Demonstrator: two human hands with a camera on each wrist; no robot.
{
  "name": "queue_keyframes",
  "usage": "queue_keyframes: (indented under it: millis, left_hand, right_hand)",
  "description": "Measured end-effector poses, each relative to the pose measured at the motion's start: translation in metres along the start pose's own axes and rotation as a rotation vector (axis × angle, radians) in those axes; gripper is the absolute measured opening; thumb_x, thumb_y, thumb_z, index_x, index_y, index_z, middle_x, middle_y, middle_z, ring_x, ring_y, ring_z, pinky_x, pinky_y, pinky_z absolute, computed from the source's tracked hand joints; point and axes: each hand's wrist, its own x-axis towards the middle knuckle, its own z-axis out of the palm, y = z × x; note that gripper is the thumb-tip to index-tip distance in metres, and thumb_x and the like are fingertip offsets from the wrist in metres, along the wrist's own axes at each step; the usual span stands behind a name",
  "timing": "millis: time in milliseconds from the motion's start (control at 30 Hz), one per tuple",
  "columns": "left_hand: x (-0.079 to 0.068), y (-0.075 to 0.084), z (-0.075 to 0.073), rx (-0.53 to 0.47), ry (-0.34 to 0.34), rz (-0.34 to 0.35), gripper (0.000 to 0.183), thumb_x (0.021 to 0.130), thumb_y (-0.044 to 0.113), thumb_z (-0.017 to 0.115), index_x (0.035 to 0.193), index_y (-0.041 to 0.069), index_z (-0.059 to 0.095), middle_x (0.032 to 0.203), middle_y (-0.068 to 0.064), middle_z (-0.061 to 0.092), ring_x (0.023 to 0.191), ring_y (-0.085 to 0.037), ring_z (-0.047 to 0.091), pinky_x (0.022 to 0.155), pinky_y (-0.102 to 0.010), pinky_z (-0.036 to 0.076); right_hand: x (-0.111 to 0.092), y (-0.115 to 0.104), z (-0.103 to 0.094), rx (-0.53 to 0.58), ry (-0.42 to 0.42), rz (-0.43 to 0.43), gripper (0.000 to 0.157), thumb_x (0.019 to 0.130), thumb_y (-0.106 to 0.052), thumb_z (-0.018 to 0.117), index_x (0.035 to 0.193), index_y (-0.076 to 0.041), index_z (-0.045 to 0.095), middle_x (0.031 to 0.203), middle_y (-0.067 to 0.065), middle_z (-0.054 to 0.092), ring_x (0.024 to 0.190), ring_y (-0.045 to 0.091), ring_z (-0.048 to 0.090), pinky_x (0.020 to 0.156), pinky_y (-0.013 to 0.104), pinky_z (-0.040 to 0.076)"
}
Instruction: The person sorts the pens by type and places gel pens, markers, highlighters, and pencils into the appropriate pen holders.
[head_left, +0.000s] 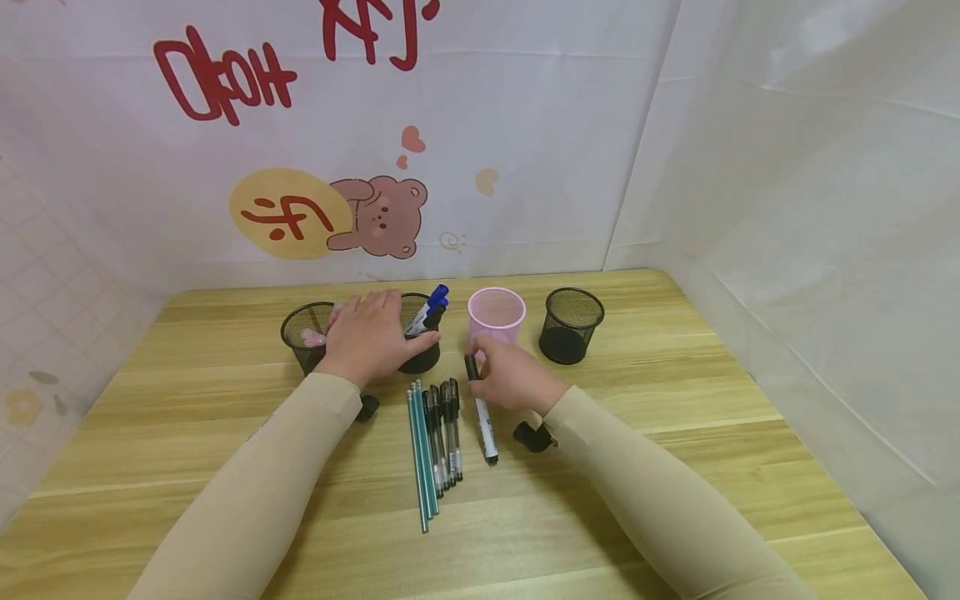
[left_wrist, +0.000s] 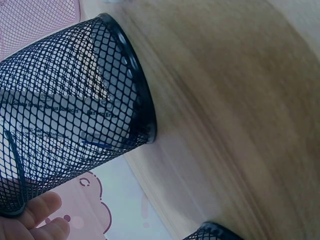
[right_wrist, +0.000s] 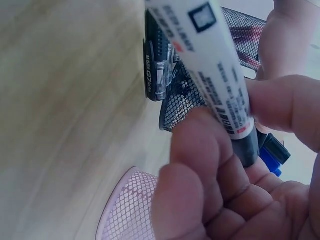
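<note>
My left hand (head_left: 369,337) holds a black mesh pen cup (head_left: 422,360), its thumb across the front and its fingers at the far side. Fingertips show by that cup's rim in the left wrist view. Blue-capped and black-capped markers (head_left: 433,310) lean out of the cup. With my right hand (head_left: 519,377) I pinch a white whiteboard marker (head_left: 485,429) near its black upper end; it slants above the table, in front of the pink mesh cup (head_left: 497,310). In the right wrist view, thumb and fingers close around the marker (right_wrist: 215,75).
Several teal pencils (head_left: 422,467) and several black-capped gel pens (head_left: 448,417) lie side by side on the wooden table (head_left: 360,533). A black mesh cup (head_left: 303,354) with pink items stands left, another black mesh cup (head_left: 566,346) right. Printed cloth (head_left: 525,125) hangs behind.
</note>
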Motion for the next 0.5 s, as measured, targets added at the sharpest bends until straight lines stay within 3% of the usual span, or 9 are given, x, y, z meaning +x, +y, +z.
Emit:
queue_keyframes:
  millis: [233,500]
  left_hand:
    - [0.0001,0.0005,0.0002,0.001,0.000,-0.002,0.106,0.090,0.084,0.052,0.155,0.001,0.042,0.157,-0.022,0.050,0.151,-0.041,0.042,0.130,-0.060,0.022]
    - [-0.0001,0.0000,-0.0004,0.000,-0.001,0.002,0.108,0.089,0.087,0.049,0.154,0.001,0.044,0.156,-0.021,0.052,0.149,-0.040,0.044,0.130,-0.059,0.023]
  right_hand:
    - [0.0019,0.0020,-0.0020,0.064,0.055,-0.058,0.044,0.091,-0.010,0.079,0.128,-0.007,0.057,0.079,0.005,0.069,0.070,0.016,0.064,0.066,0.029,0.054]
    - [0.0004,0.0001,-0.0073,0.130,0.090,-0.059,0.043,0.095,-0.013,0.076,0.131,-0.009,0.053,0.075,0.004,0.070,0.062,0.013,0.061,0.058,0.027,0.051]
